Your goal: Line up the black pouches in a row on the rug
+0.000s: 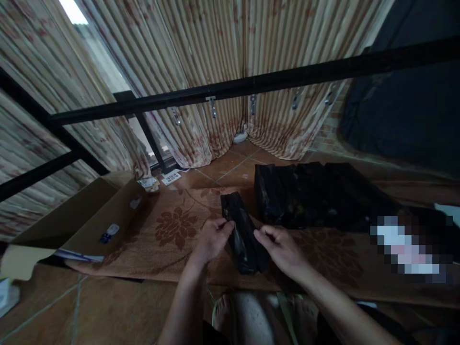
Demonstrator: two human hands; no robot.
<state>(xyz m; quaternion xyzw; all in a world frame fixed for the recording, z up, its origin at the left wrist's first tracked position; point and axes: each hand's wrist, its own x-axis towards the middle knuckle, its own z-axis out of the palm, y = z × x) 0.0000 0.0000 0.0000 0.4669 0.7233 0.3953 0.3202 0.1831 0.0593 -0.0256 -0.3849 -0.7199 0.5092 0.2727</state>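
Note:
A long, narrow black glossy packet [243, 230] lies on a brown floral mat [172, 225], running away from me. My left hand [212, 238] pinches its left edge with curled fingers. My right hand [281, 249] grips its right edge, fingers closed against the packet. Just behind it sits a big heap of similar black packets [309, 194].
An open cardboard box [82, 218] lies on its side at the left. A black metal bar [251, 86] crosses overhead, with striped curtains [215, 57] behind. Paper labels [168, 178] lie on the tiled floor [230, 165]. A dark bundle [406, 115] fills the right. My knees show at the bottom.

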